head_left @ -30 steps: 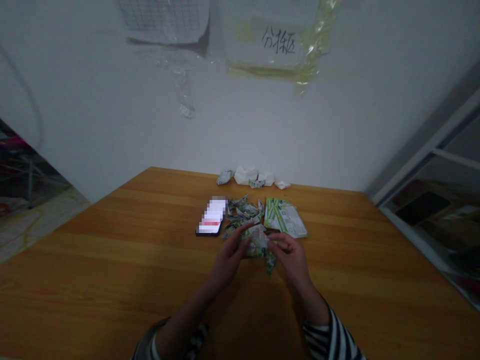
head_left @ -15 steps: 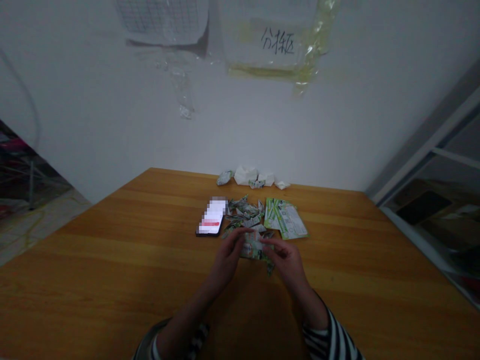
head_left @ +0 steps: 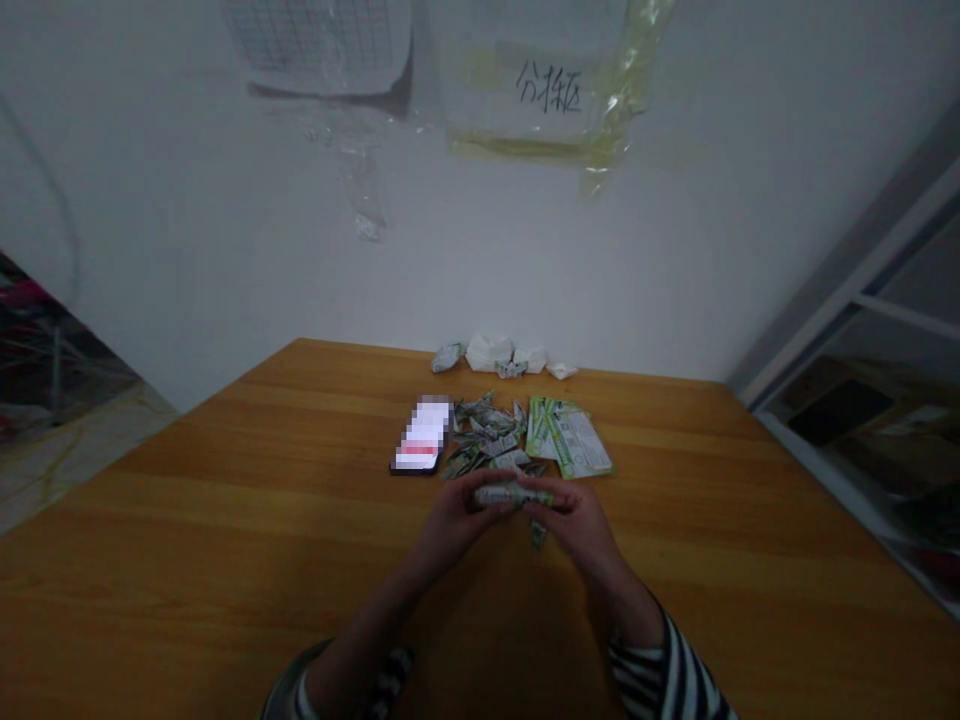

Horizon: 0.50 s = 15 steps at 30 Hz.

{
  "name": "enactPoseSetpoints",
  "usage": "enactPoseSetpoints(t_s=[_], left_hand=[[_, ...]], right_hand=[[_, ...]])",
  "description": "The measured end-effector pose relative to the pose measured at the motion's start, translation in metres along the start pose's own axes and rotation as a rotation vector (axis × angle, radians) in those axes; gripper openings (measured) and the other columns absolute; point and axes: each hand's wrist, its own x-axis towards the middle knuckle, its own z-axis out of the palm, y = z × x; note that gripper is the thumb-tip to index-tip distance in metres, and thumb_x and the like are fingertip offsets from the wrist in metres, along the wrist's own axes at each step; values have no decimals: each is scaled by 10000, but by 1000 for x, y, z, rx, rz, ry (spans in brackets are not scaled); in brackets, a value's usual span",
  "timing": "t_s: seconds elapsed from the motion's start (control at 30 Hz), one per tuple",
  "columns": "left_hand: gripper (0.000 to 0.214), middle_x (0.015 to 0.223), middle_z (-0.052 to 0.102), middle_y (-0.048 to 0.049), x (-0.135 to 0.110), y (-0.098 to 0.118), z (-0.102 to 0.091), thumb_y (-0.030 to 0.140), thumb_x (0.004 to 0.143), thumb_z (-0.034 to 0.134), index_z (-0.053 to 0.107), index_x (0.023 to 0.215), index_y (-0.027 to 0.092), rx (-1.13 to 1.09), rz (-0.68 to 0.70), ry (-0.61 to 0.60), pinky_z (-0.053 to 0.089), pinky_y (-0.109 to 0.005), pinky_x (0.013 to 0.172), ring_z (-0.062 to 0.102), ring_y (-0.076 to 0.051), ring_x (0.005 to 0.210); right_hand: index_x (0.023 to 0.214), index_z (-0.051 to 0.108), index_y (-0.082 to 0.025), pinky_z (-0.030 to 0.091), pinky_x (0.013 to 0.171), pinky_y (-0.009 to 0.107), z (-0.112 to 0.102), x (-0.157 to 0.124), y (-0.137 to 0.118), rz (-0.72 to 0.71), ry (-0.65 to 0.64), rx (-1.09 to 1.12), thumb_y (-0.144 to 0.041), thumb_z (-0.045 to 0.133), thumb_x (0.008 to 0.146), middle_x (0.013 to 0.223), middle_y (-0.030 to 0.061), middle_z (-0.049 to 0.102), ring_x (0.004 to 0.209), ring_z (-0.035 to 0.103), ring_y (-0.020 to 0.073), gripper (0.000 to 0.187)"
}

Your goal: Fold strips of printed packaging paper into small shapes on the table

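My left hand (head_left: pixel 450 525) and my right hand (head_left: pixel 574 525) meet over the wooden table (head_left: pixel 225 520), both pinching a small folded piece of green-and-white printed paper (head_left: pixel 504 494). A corner of that paper hangs down between my hands. Just beyond lies a heap of several folded paper pieces (head_left: pixel 487 432) with the same print. A flat green-and-white sheet (head_left: pixel 568 440) lies to the right of the heap.
A phone (head_left: pixel 421 447) with a lit screen lies left of the heap. Crumpled white paper bits (head_left: pixel 499 354) sit at the table's far edge by the wall. Taped sheets (head_left: pixel 551 85) hang on the wall. A metal shelf frame (head_left: pixel 862 300) stands at right.
The paper piece was broader and flatter between my hands; now it is folded into a narrow strip, and my hands have drawn closer together.
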Motion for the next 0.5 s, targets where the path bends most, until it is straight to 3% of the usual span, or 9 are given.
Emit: enactPoseSetpoints(t_s=[0.1,0.17,0.3,0.37,0.43,0.5], left_hand=[[404,1107,738,-87,2,-8,-1,324,727,757,712,1102,182,-99,-56,-29,567,-391,829,706,-261,929],[387,1094,746,-82,4,-14,-3,307,748,734,712,1116,189,-37,-41,-15,565,-410,832,712,-266,917],[236,999,772,-68,5,-20,-6,246,792,676,759,1013,238,311,117,78,538,-415,870,709,-267,921],[177,1086,741,-82,5,-19,-6,219,813,641,778,920,252,456,219,137,520,-408,891,684,-268,987],[168,1198,685,-97,3,-15,-5,207,827,617,777,864,242,526,307,172,497,-401,919,642,-273,1072],[161,1129,707,-101,0,-11,-3,229,847,603,764,851,226,523,326,137,504,-373,888,656,-259,1024]], right_hand=[[1005,759,-218,583,771,373,1,0,-1,-20,16,-15,-293,791,684,1013,77,767,870,734,252,331],[1020,755,-224,580,767,373,2,-1,-2,-44,45,-82,-242,751,711,1014,69,768,872,732,253,309],[964,772,-256,555,775,385,1,-3,-3,-161,103,-377,-171,666,771,942,56,779,857,725,260,236],[898,781,-268,535,790,386,1,-4,-6,-244,130,-487,-172,663,784,880,55,777,837,712,255,190],[817,779,-261,518,809,375,0,-2,-9,-335,171,-492,-179,689,768,844,58,755,840,685,245,131],[755,757,-239,505,826,355,1,0,-10,-398,206,-407,-189,717,741,879,62,720,883,652,235,66]])
